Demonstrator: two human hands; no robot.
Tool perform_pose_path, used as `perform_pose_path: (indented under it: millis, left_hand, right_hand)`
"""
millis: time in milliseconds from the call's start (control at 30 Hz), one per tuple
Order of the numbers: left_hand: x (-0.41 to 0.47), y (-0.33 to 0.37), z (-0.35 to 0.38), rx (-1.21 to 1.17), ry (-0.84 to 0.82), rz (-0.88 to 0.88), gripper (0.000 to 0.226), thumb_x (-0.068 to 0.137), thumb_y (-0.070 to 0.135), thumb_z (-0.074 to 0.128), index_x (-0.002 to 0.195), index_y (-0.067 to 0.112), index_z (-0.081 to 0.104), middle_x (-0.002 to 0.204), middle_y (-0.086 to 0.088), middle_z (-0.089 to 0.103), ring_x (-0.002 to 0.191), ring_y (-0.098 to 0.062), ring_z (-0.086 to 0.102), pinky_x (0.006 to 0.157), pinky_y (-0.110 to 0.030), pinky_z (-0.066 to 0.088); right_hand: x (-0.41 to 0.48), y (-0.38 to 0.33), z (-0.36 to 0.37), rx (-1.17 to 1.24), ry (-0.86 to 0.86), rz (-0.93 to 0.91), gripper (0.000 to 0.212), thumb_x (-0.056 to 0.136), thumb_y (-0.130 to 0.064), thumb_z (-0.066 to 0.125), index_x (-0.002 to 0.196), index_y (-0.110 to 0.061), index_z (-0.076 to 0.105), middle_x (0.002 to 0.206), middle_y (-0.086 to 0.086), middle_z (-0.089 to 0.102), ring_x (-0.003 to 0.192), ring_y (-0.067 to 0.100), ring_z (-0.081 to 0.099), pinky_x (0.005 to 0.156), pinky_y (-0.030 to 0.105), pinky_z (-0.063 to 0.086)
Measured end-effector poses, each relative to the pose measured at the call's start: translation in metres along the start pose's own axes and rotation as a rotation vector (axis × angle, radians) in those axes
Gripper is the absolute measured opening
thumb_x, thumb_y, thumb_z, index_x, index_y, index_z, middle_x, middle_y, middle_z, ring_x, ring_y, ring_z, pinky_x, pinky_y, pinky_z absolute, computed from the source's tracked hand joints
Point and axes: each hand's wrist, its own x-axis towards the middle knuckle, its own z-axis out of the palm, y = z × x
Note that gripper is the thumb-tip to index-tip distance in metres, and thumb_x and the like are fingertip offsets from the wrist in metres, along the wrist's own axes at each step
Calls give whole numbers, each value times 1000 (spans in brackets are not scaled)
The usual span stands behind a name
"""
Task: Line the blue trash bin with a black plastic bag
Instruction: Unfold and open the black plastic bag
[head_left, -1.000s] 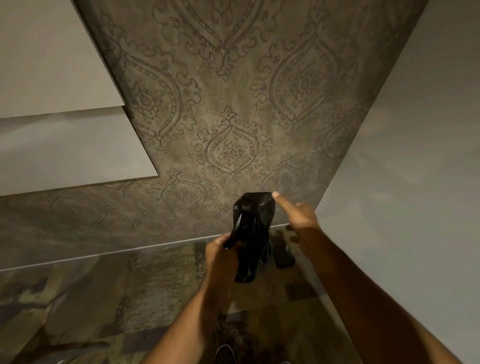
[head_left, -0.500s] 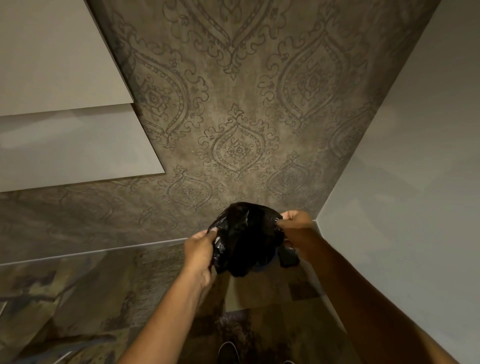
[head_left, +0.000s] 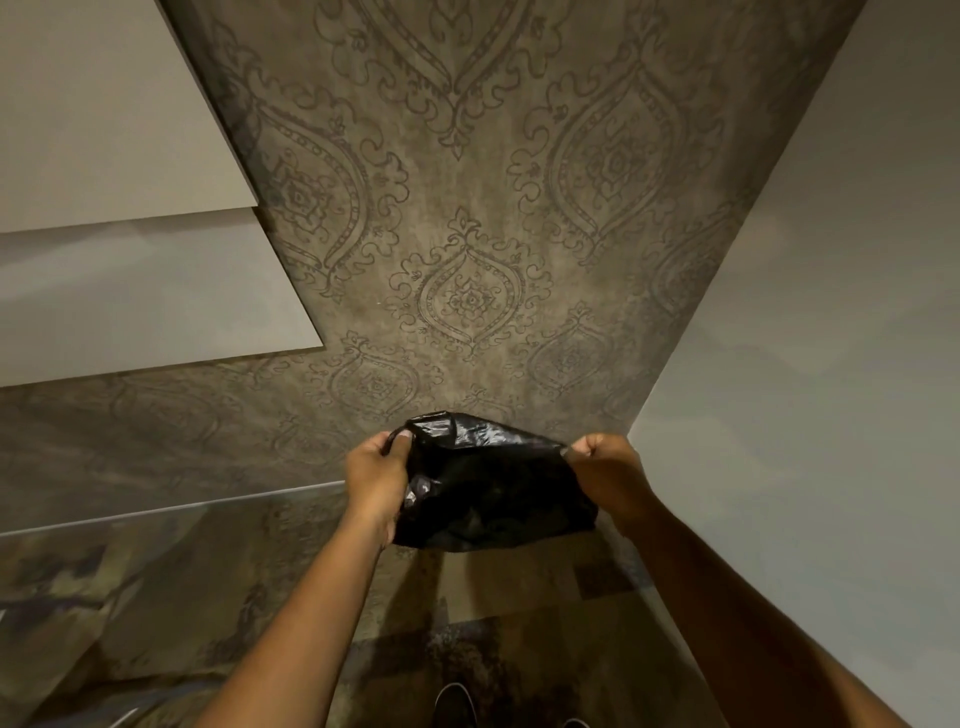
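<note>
Both hands, left hand (head_left: 376, 475) and right hand (head_left: 605, 473), are now gripping and stretching the previously bunched black plastic bag (head_left: 493, 491) wider, readying its mouth; no bin visible.

Bag held between two hands in a room corner, above the floor.

The bag (head_left: 488, 488) hangs between the left hand (head_left: 376, 478), which grips its left edge, and the right hand (head_left: 605, 475), which grips its right edge. The patterned wall (head_left: 467, 234) stands behind the bag; a plain wall (head_left: 831, 364) meets it on the right. Two panels (head_left: 130, 208) sit on the patterned wall, upper left. The floor (head_left: 208, 597) lies below, with a shoe tip (head_left: 454, 704) under the bag, at the bottom edge.
</note>
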Motion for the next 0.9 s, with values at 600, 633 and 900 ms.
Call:
perform_pose_path:
  millis: [600,633,900]
  left_hand:
    - [6,-22,-24,-78,-92,-346,15,103,11,56,96,12,69,83,-15,71,65,-24,63,54,-32,57]
    - [6,-15,-22,-208,-151,-437,18,105,14,52,99,12,68,86,-14,69,70,-24,62,62,-38,59]
    - [14,21,-9,-587,-233,-550,35,108,15,35,104,-2,65,84,-21,80,81,-35,76,67,-52,67]
  right_hand:
    - [-18,-11,-3,426,-92,-133,43,104,-34,59,91,7,60,85,27,65,83,41,64,82,53,57]
    - [-18,-9,-1,385,-111,-171,39,102,-33,62,86,2,59,77,19,60,75,33,58,72,43,52]
    - [-2,24,17,-317,-152,-504,15,99,-19,66,105,-7,73,96,8,75,86,13,65,81,29,52]
